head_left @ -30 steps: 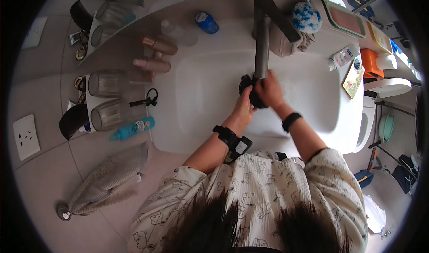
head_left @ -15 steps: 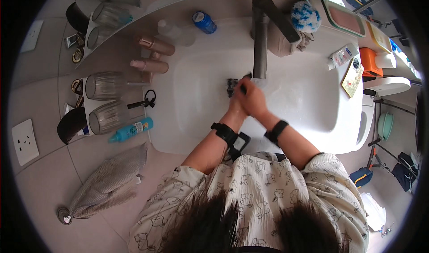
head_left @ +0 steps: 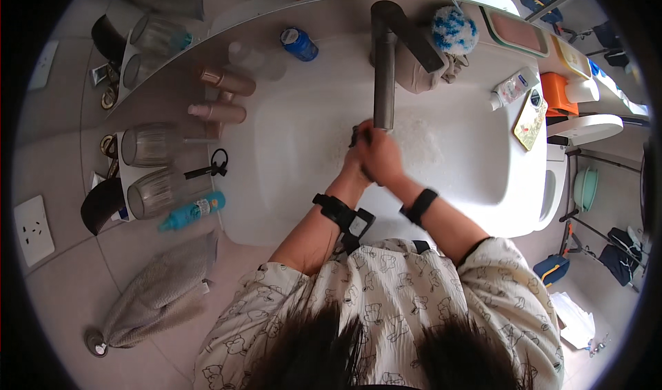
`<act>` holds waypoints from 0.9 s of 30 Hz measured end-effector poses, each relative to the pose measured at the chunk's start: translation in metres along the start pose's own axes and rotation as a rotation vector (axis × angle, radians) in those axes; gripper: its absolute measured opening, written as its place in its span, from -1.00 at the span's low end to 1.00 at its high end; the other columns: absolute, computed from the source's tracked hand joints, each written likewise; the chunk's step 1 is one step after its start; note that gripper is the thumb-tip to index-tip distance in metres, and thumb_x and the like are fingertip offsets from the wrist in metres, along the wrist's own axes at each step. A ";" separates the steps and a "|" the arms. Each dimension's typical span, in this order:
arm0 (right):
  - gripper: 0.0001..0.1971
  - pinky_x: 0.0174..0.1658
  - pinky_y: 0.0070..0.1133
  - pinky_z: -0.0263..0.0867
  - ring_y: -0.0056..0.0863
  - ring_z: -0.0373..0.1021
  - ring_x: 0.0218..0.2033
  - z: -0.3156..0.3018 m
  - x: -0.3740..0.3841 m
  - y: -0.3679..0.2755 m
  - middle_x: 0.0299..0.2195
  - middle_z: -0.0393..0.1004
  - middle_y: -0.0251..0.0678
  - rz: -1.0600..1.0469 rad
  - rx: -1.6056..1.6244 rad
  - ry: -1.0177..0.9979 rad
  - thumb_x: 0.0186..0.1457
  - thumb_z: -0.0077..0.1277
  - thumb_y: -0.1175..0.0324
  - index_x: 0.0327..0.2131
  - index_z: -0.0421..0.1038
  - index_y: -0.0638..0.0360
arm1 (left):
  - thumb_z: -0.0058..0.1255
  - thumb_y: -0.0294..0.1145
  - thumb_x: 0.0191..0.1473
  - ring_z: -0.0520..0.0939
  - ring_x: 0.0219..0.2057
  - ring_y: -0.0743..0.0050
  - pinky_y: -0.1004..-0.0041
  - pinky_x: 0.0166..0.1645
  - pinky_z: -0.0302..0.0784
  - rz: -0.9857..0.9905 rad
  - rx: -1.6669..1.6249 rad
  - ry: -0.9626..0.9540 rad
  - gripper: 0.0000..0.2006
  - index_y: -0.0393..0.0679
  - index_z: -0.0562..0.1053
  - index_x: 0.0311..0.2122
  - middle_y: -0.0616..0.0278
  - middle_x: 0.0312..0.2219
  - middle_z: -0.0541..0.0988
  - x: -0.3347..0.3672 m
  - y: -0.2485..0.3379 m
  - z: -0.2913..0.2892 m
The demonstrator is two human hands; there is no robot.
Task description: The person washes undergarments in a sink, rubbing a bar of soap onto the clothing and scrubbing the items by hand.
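My two hands are pressed together over the white sink basin (head_left: 276,142), just below and in front of the dark grey faucet (head_left: 384,80). My right hand (head_left: 383,159) is closed and lies over my left hand (head_left: 354,161), hiding most of its fingers. A small black thing (head_left: 354,136) sticks out between them at the far side; its kind I cannot make out. Splashing water (head_left: 422,142) spreads over the basin floor right of the spout. Black bands with small devices sit on both wrists.
A blue jar (head_left: 298,44), pink pump bottles (head_left: 217,112) and a turquoise bottle (head_left: 193,211) stand or lie around the left side. At right are a white tube (head_left: 514,88) and a phone (head_left: 530,120). A grey towel (head_left: 158,300) hangs at lower left.
My hands have drawn closer together around the black thing, and less of it shows. Water now splashes more widely over the basin. The whole view has shifted slightly.
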State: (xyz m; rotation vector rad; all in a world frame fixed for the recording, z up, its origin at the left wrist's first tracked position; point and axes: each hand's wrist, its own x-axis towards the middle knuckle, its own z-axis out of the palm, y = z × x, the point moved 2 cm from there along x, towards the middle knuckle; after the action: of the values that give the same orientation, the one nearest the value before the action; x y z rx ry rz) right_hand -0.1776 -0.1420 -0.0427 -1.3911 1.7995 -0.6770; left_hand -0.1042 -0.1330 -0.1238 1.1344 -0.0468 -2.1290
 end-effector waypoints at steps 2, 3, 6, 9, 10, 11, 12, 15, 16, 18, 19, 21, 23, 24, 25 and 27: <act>-0.82 -0.31 -0.31 0.27 -0.05 0.33 -0.34 0.012 -0.023 -0.024 -0.39 0.39 -0.10 -0.232 0.196 0.006 -0.10 -0.10 0.35 -0.35 0.29 0.11 | -0.19 -0.10 0.08 0.44 -0.18 0.48 0.42 -0.13 0.38 0.028 -0.270 -0.602 -0.68 -0.06 0.31 -0.14 0.31 -0.19 0.43 0.010 -0.002 -0.042; -0.83 -0.30 -0.31 0.27 -0.05 0.33 -0.33 0.014 -0.017 -0.006 -0.38 0.38 -0.12 -0.281 0.254 0.046 -0.11 -0.09 0.36 -0.36 0.29 0.11 | -0.18 -0.08 0.07 0.43 -0.16 0.48 0.41 -0.11 0.37 -0.007 -0.355 -0.819 -0.66 -0.06 0.31 -0.14 0.30 -0.19 0.42 0.003 -0.001 -0.024; -0.80 -0.24 -0.32 0.24 -0.12 0.26 -0.25 -0.012 0.018 0.051 -0.32 0.32 -0.13 -0.153 -0.131 0.142 -0.11 -0.03 0.34 -0.34 0.32 0.10 | -0.07 0.13 -0.08 0.36 -0.06 0.39 0.16 -0.01 0.26 -0.032 0.513 0.162 -0.35 -0.22 0.23 -0.04 0.14 -0.10 0.35 -0.021 0.009 0.001; -0.59 -0.12 -0.34 0.21 -0.13 0.21 -0.16 -0.041 0.046 0.100 -0.19 0.29 -0.20 -0.067 -0.301 0.370 -0.15 0.06 0.24 -0.14 0.30 -0.03 | -0.08 0.16 -0.09 0.23 0.05 0.25 0.07 0.02 0.20 -0.225 0.351 0.271 -0.24 -0.25 0.09 0.07 0.10 0.02 0.22 -0.030 0.014 -0.026; -0.58 -0.11 -0.35 0.20 -0.14 0.22 -0.15 -0.031 0.044 0.094 -0.20 0.30 -0.18 -0.028 -0.341 0.322 -0.16 0.06 0.24 -0.13 0.29 -0.01 | -0.08 0.19 -0.11 0.12 0.12 0.13 0.02 0.06 0.11 -0.210 0.218 0.331 -0.16 -0.19 -0.03 0.13 0.13 0.09 0.09 -0.032 0.021 -0.045; -0.56 -0.10 -0.36 0.20 -0.14 0.22 -0.14 -0.024 0.039 0.097 -0.21 0.31 -0.16 0.031 -0.394 0.286 -0.17 0.06 0.25 -0.13 0.28 0.01 | -0.08 0.19 -0.11 0.12 0.12 0.13 0.02 0.06 0.11 -0.220 0.218 0.330 -0.16 -0.19 -0.03 0.13 0.13 0.09 0.09 -0.034 0.023 -0.041; -0.56 -0.10 -0.35 0.20 -0.14 0.23 -0.14 -0.005 0.032 0.106 -0.23 0.32 -0.12 0.040 -0.261 0.112 -0.17 0.05 0.27 -0.12 0.27 0.03 | -0.08 0.20 -0.12 0.13 0.11 0.13 0.00 0.05 0.10 -0.069 0.254 0.365 -0.17 -0.16 -0.01 0.13 0.15 0.09 0.09 -0.038 0.026 -0.026; -0.58 -0.11 -0.35 0.20 -0.10 0.27 -0.18 0.068 0.004 0.065 -0.26 0.32 -0.03 -0.123 0.164 -0.218 -0.17 -0.02 0.34 -0.14 0.24 0.10 | -0.15 0.26 -0.10 0.33 -0.06 0.37 0.25 0.00 0.23 0.129 0.332 0.258 -0.34 -0.02 0.23 0.00 0.28 -0.09 0.34 -0.016 0.034 -0.040; -0.62 -0.15 -0.36 0.21 -0.09 0.28 -0.22 0.069 -0.013 0.041 -0.28 0.33 -0.03 -0.105 0.207 -0.171 -0.16 -0.03 0.35 -0.18 0.25 0.13 | -0.18 0.24 -0.06 0.38 -0.12 0.42 0.33 -0.04 0.29 0.081 0.228 0.159 -0.39 -0.03 0.26 -0.04 0.30 -0.15 0.38 -0.017 0.041 -0.038; -0.66 -0.20 -0.38 0.23 -0.07 0.29 -0.26 0.047 -0.033 -0.006 -0.30 0.33 -0.04 -0.085 0.256 -0.131 -0.16 -0.04 0.36 -0.21 0.26 0.16 | -0.21 0.21 -0.03 0.42 -0.19 0.46 0.41 -0.09 0.34 0.035 0.124 0.072 -0.43 -0.04 0.30 -0.07 0.32 -0.21 0.42 -0.026 0.047 -0.039; -0.68 -0.23 -0.34 0.24 -0.07 0.30 -0.27 0.041 -0.037 -0.024 -0.31 0.34 -0.03 -0.149 0.234 -0.159 -0.16 -0.05 0.35 -0.24 0.26 0.15 | -0.24 0.15 0.02 0.44 -0.23 0.45 0.42 -0.13 0.38 0.027 0.044 -0.080 -0.47 -0.08 0.29 -0.07 0.31 -0.23 0.43 -0.024 0.048 -0.045; -0.70 -0.26 -0.30 0.26 -0.06 0.31 -0.29 0.037 -0.032 -0.023 -0.32 0.35 -0.02 -0.201 0.203 -0.175 -0.17 -0.05 0.35 -0.27 0.27 0.14 | -0.27 0.09 0.06 0.46 -0.26 0.44 0.43 -0.17 0.41 0.005 -0.036 -0.241 -0.50 -0.11 0.28 -0.07 0.30 -0.24 0.43 -0.016 0.040 -0.040; -0.73 -0.32 -0.28 0.28 -0.06 0.34 -0.36 0.024 0.006 0.008 -0.39 0.37 -0.04 -0.211 0.084 0.090 -0.15 -0.06 0.32 -0.29 0.28 0.15 | -0.30 -0.02 0.11 0.45 -0.23 0.43 0.42 -0.14 0.41 -0.011 -0.094 -0.012 -0.57 -0.15 0.27 -0.07 0.25 -0.22 0.42 0.001 0.015 -0.020; -0.74 -0.33 -0.28 0.28 -0.06 0.34 -0.38 0.006 0.023 0.029 -0.41 0.38 -0.04 -0.061 0.074 0.143 -0.13 -0.08 0.32 -0.30 0.28 0.15 | -0.32 -0.10 0.14 0.44 -0.20 0.45 0.42 -0.11 0.39 -0.029 -0.032 0.075 -0.62 -0.17 0.26 -0.07 0.23 -0.20 0.40 -0.005 0.001 0.008; -0.75 -0.34 -0.28 0.29 -0.06 0.35 -0.40 -0.003 0.029 0.033 -0.42 0.39 -0.05 0.066 0.080 0.173 -0.11 -0.09 0.32 -0.30 0.28 0.15 | -0.28 -0.03 0.10 0.47 -0.23 0.39 0.47 -0.17 0.42 0.008 -0.007 0.077 -0.58 -0.13 0.24 -0.07 0.18 -0.24 0.41 -0.005 -0.008 0.013; -0.76 -0.35 -0.27 0.28 -0.07 0.36 -0.40 0.011 0.017 0.024 -0.43 0.39 -0.05 0.086 -0.118 -0.137 -0.14 -0.07 0.33 -0.31 0.28 0.12 | -0.32 -0.07 0.13 0.46 -0.20 0.40 0.44 -0.14 0.41 0.040 -0.063 -0.026 -0.59 -0.16 0.21 -0.05 0.18 -0.20 0.39 -0.015 -0.010 0.018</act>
State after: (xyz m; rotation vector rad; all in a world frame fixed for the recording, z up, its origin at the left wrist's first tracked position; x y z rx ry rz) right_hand -0.1847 -0.1510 -0.0717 -1.3931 1.8024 -0.4258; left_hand -0.1176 -0.1213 -0.1052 1.0605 -0.0140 -2.0959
